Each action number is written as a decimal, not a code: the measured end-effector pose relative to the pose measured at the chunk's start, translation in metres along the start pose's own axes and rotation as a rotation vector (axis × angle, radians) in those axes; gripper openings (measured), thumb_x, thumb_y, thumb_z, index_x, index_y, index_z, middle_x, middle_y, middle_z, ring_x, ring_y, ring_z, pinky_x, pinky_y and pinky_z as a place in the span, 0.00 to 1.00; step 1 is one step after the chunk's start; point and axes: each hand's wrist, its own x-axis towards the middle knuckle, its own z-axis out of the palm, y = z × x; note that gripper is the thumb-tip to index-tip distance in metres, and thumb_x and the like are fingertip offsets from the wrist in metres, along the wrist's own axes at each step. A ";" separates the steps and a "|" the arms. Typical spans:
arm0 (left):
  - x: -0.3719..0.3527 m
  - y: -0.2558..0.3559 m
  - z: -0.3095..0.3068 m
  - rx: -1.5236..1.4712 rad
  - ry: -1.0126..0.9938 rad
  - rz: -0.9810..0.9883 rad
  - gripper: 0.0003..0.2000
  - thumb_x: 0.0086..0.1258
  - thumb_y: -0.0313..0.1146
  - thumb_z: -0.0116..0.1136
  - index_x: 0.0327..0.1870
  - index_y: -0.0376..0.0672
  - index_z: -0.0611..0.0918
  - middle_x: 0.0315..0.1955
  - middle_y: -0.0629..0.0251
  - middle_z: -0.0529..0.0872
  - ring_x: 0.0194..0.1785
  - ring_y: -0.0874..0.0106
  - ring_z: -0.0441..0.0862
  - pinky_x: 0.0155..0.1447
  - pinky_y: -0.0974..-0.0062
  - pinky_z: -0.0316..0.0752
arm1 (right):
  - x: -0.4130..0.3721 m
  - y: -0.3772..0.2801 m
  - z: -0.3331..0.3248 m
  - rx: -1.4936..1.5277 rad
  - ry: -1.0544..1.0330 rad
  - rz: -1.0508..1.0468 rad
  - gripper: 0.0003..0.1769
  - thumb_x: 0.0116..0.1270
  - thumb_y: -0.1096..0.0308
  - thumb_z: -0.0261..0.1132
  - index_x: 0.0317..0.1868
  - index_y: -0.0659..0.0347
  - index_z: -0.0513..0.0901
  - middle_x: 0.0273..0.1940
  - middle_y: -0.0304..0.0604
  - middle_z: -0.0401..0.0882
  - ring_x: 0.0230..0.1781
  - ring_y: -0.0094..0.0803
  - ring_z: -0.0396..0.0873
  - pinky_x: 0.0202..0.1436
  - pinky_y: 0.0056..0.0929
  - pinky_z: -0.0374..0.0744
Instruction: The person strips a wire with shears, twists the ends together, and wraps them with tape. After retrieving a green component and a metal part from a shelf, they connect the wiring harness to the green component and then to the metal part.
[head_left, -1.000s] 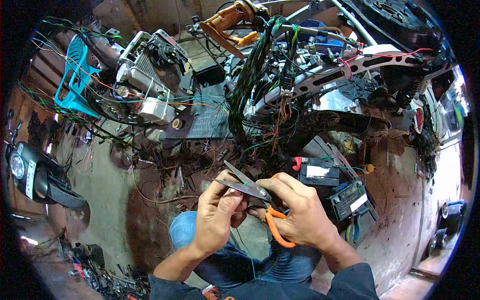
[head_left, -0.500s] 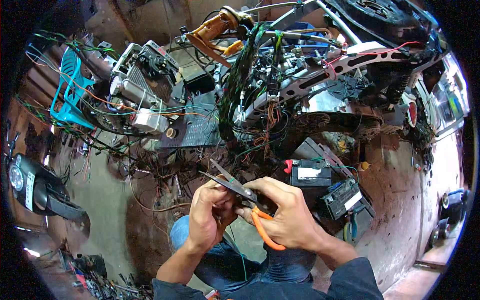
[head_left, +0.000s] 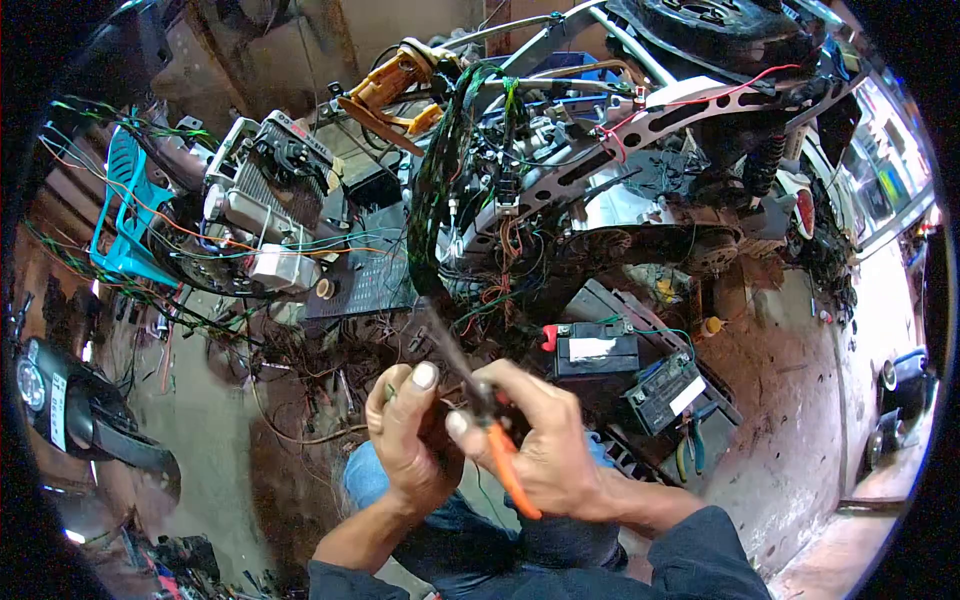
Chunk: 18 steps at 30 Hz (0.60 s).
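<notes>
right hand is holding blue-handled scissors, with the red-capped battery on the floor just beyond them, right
Not quite. The head view shows the scissors in the right hand have orange handles, not blue. The red-capped battery does sit on the floor just beyond them.

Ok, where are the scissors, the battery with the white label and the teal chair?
scissors [head_left: 510, 476], head view, on the orange handle.
battery [head_left: 592, 348], head view, on its white label.
teal chair [head_left: 122, 212], head view, on its slatted backrest.
</notes>
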 end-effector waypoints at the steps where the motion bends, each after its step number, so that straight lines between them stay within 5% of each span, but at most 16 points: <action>1: -0.002 -0.001 0.005 -0.051 0.037 -0.022 0.12 0.75 0.32 0.66 0.29 0.51 0.76 0.20 0.81 0.72 0.19 0.86 0.66 0.21 0.83 0.63 | 0.005 0.006 -0.001 -0.065 0.156 -0.141 0.15 0.67 0.67 0.74 0.48 0.64 0.82 0.35 0.50 0.81 0.34 0.39 0.84 0.39 0.37 0.81; 4: -0.004 -0.005 0.007 -0.140 0.020 -0.104 0.12 0.75 0.32 0.66 0.31 0.52 0.74 0.20 0.81 0.72 0.18 0.85 0.71 0.18 0.83 0.68 | 0.008 0.013 -0.006 -0.010 0.174 -0.093 0.12 0.72 0.66 0.72 0.45 0.63 0.79 0.32 0.33 0.72 0.31 0.18 0.69 0.34 0.22 0.71; 6: 0.005 -0.002 0.007 -0.087 -0.075 -0.120 0.12 0.75 0.34 0.67 0.37 0.52 0.73 0.23 0.80 0.69 0.19 0.87 0.63 0.19 0.85 0.61 | 0.008 0.015 -0.008 -0.009 0.168 -0.033 0.12 0.73 0.66 0.72 0.46 0.63 0.79 0.32 0.33 0.73 0.33 0.17 0.69 0.35 0.20 0.72; 8: 0.007 0.009 0.006 0.037 -0.162 -0.210 0.16 0.78 0.47 0.59 0.39 0.52 0.66 0.25 0.78 0.60 0.21 0.85 0.53 0.19 0.83 0.52 | 0.007 0.018 -0.012 -0.030 0.157 0.024 0.16 0.71 0.64 0.74 0.49 0.66 0.80 0.34 0.47 0.75 0.30 0.31 0.73 0.36 0.31 0.76; 13: 0.009 0.014 -0.007 -0.144 -0.251 -0.249 0.12 0.84 0.44 0.48 0.39 0.51 0.66 0.26 0.76 0.61 0.21 0.83 0.53 0.22 0.81 0.47 | 0.008 0.026 -0.018 -0.092 0.088 -0.032 0.19 0.71 0.62 0.74 0.52 0.67 0.80 0.39 0.52 0.78 0.35 0.42 0.78 0.42 0.37 0.78; 18: 0.009 0.014 -0.007 0.070 -0.150 -0.166 0.14 0.83 0.48 0.48 0.37 0.51 0.67 0.24 0.77 0.62 0.20 0.84 0.56 0.19 0.83 0.49 | 0.010 0.030 -0.017 -0.135 -0.067 -0.046 0.22 0.69 0.61 0.76 0.54 0.67 0.80 0.42 0.54 0.80 0.40 0.51 0.81 0.47 0.41 0.81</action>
